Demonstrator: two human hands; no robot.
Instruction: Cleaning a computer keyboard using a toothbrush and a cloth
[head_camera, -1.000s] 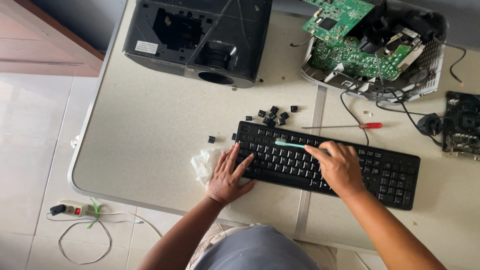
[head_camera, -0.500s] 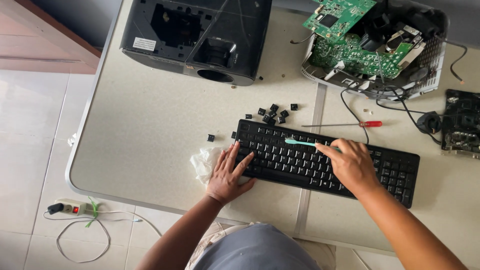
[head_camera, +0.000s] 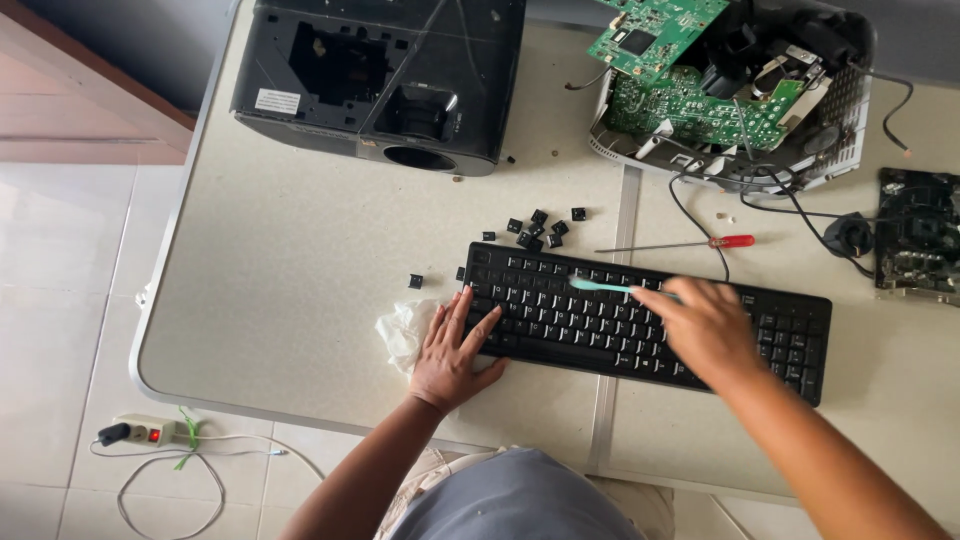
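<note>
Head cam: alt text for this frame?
The right hand holds a light-blue toothbrush over a black keyboard that the left hand steadies on a beige table; loose black keycaps lie beyond.

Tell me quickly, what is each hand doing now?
Left hand: open, flat on the left end of the black keyboard.
Right hand: closed on a light green brush held over the keys.

The single head camera looks steeply down from above onto the table (head_camera: 300, 300), moderately near.
</note>
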